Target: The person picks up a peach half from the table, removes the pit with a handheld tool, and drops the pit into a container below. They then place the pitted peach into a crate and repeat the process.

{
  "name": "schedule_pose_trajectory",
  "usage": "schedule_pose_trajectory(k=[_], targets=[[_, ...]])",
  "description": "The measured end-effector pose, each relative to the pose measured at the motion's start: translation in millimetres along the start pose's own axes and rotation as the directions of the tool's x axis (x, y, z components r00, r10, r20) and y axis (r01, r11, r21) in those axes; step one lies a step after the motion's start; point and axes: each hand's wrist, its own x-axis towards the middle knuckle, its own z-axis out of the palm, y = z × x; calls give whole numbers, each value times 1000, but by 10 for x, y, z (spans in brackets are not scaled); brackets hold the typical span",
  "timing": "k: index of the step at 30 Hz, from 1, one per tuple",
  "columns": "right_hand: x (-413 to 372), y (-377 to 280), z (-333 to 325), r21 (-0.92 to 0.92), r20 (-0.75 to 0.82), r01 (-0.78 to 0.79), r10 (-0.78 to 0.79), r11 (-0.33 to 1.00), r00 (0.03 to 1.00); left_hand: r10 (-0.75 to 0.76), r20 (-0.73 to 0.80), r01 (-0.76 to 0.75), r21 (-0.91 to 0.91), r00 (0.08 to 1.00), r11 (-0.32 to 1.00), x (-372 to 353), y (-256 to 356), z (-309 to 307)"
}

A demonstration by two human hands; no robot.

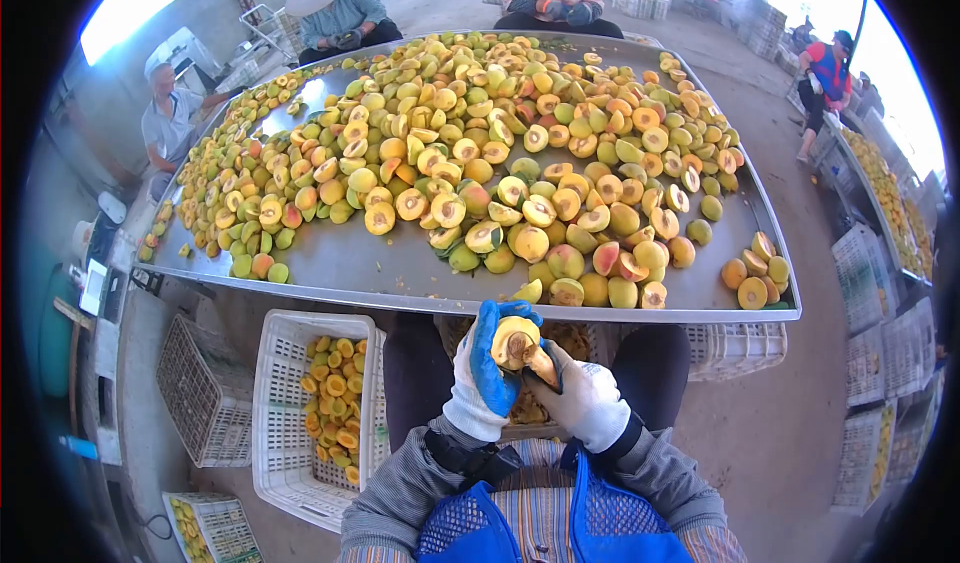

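Just in front of the table's near edge, my left hand [488, 365], in a blue-coated white glove, cups a yellow peach half [508, 333]. Its cut face is turned up, with a brown centre. My right hand [588, 403], in a white and grey glove, is closed around a short tan wooden-looking tool [543, 366]. The tool's end meets the middle of the fruit; its tip is too small to make out. Right beyond my hands, many cut peaches [565, 261] lie heaped on the metal table [390, 281].
A white crate [268, 403] with peach halves stands at my left, beside a grey crate [205, 393]. Another crate [740, 351] is under the table's right side. People sit around the far and left edges; one stands at right near stacked crates [862, 273].
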Motion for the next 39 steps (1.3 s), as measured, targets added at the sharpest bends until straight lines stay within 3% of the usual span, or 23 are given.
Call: schedule_pose_trajectory(k=[1,2,4,5,7,10,11,13,15,16,17,19,22,24,25,27,28,30,34,35,36,37,39], targets=[[-2,-2,-2,-42,-10,-3,3,999,1000,164,76,-180,354,984,918,-20,7,22],[-11,17,8,-43,-11,-5,4,999,1000,163,77,-180,353,984,918,-38,-15,30],[-20,72,31,-129,-39,6,-11,992,999,49,-12,-49,-1,999,999,-51,-74,27],[-26,81,13,-127,-39,3,-8,992,999,46,-11,-46,0,999,999,-59,-81,17],[-14,105,-46,-135,-14,28,-31,990,999,164,84,-184,431,983,884,-66,-79,-9],[16,253,33,-93,-53,89,-94,992,994,301,194,-355,616,934,704,-58,-35,9],[17,283,34,-90,-51,86,-91,992,995,297,194,-351,617,935,704,-69,-54,2],[64,306,-17,-80,40,81,-78,994,996,355,213,-402,664,910,631,-77,-75,35],[66,329,29,-39,85,-1,4,999,996,340,206,-386,663,918,642,-89,-65,73],[65,395,158,141,158,-77,55,987,986,113,23,-114,343,993,933,-85,-65,90],[53,428,252,308,235,-159,87,938,968,-178,-53,174,-75,983,982,-76,-70,104],[6,368,257,422,230,-207,117,882,966,-144,-68,146,22,987,989,-82,-164,100],[29,354,166,155,157,-111,86,982,984,-10,-29,15,150,1000,989,-108,-220,57],[9,246,66,112,115,-79,66,991,991,-119,-79,115,-58,990,992,-62,-161,73],[11,196,24,64,77,-49,44,997,996,-113,-79,108,-61,990,992,-48,-134,87],[23,150,26,39,74,-93,90,995,993,-212,-94,172,-318,973,932,-46,-107,102],[27,151,26,18,57,-82,81,996,995,-210,-98,169,-320,973,932,-49,-124,88],[26,147,28,0,38,-76,76,997,996,-70,-29,68,-68,997,995,-64,-165,47],[48,130,13,-52,43,-84,86,995,995,-73,-38,73,-5,997,997,-71,-166,34],[53,127,20,-75,56,-104,108,992,993,86,-1,-82,278,996,957,-77,-189,19],[62,157,39,-75,55,-103,108,992,993,227,79,-233,530,971,815,-84,-216,1],[75,219,72,-61,69,-83,87,995,994,227,80,-235,529,971,816,-96,-257,-26],[105,297,113,-53,72,-65,69,996,995,118,-11,-110,292,993,950,-83,-294,-18]])
